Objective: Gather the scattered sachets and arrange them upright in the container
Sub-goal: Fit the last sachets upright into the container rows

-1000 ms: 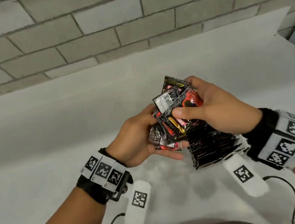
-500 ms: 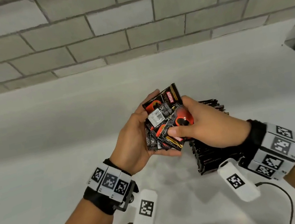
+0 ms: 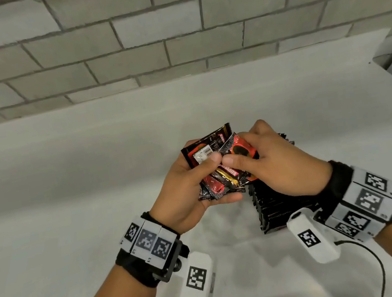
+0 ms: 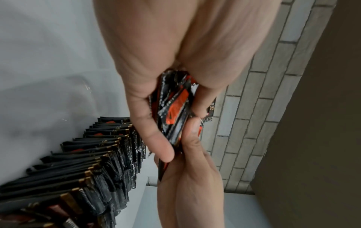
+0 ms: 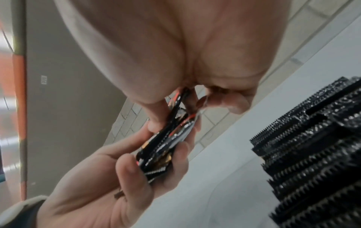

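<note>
**Both hands on one bunch of sachets**

The left hand clasps a loose bunch of sachets above the white table, thumb pressed across the front. The right hand pinches the frontmost sachet of that bunch. Just right of the hands, a row of sachets stands upright in a clear container.
</note>
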The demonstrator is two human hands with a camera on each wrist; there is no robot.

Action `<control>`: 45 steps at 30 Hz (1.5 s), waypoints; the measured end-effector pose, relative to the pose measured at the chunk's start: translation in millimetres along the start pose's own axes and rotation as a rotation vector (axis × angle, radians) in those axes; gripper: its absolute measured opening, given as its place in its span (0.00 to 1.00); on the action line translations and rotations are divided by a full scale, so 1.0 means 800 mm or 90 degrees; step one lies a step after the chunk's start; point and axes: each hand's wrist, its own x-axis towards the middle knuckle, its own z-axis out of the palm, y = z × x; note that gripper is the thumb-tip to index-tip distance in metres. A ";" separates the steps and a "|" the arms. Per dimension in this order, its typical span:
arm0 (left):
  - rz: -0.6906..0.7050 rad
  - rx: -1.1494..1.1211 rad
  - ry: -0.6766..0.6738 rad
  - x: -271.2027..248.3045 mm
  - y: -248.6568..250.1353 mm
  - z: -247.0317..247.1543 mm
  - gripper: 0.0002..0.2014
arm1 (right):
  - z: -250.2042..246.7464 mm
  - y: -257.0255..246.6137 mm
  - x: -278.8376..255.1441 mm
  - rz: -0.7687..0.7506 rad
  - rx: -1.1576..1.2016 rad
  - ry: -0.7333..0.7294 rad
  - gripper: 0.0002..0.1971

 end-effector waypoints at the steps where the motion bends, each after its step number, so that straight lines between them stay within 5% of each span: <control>1: 0.000 -0.004 0.001 0.000 0.000 0.000 0.19 | -0.002 0.000 0.001 -0.007 0.039 0.014 0.07; 6: 0.005 -0.026 0.019 0.001 0.002 0.002 0.18 | -0.005 -0.002 0.002 0.017 0.355 0.073 0.05; 12: 0.029 -0.017 0.026 0.002 -0.001 -0.002 0.18 | -0.009 0.002 0.006 0.065 0.469 0.195 0.03; 17: 0.066 -0.007 0.093 0.006 -0.008 -0.017 0.19 | -0.033 0.004 -0.003 -0.007 0.361 0.227 0.11; 23: 0.102 0.001 0.098 0.009 -0.015 -0.015 0.18 | -0.031 0.000 0.002 0.048 0.412 0.118 0.28; 28: 0.116 0.044 0.110 0.014 -0.020 -0.015 0.18 | -0.023 -0.006 0.005 0.081 0.330 0.121 0.05; 38: 0.146 0.008 0.241 -0.007 0.001 -0.083 0.17 | -0.051 0.001 0.047 0.075 0.080 0.034 0.15; 41: 0.148 0.003 0.245 -0.012 0.003 -0.091 0.17 | -0.045 -0.006 0.067 0.053 -0.003 -0.012 0.05; 45: 0.149 0.002 0.251 -0.015 0.001 -0.096 0.18 | -0.039 -0.011 0.090 0.068 -0.071 -0.081 0.06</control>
